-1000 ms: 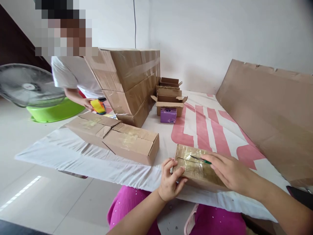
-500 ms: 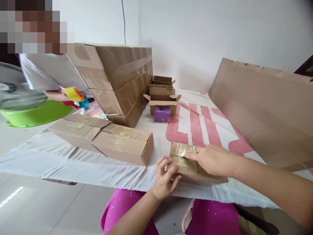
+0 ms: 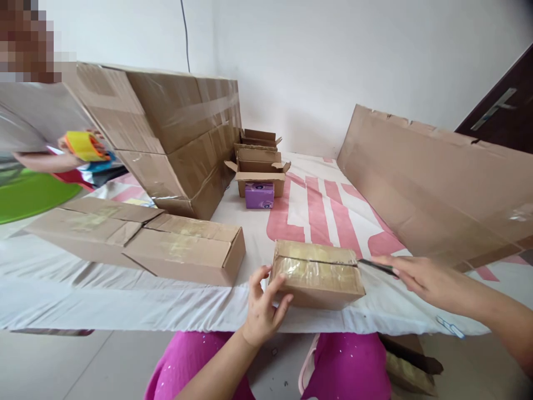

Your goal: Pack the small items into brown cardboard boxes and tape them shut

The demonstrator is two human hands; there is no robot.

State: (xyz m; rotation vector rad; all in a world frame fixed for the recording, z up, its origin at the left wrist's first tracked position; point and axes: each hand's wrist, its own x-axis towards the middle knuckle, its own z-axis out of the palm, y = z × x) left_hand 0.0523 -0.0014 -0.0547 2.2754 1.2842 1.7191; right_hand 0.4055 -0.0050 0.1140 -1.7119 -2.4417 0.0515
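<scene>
A small cardboard box (image 3: 318, 291) lies near the table's front edge, with shiny clear tape across its top seam. My left hand (image 3: 266, 305) grips its left end, fingers spaced over the corner and the thumb against the front side. Beyond the right end, my right hand (image 3: 425, 280) is closed around a slim dark knife (image 3: 377, 266). The knife's tip points left and reaches the end of the seam; whether it touches the tape I cannot tell.
Two taped boxes (image 3: 183, 241) lie end to end at left. Behind them rises a stack of large cartons (image 3: 166, 111). Opened boxes (image 3: 260, 166) and a purple box (image 3: 259, 195) stand mid-table. A cardboard sheet (image 3: 437, 178) leans at right. A co-worker's hand (image 3: 69, 155) holds a yellow tape dispenser.
My right hand has moved right, off the box top to beyond its right end, and the dark knife now shows. My left hand stays at the left end. The view has shifted right.
</scene>
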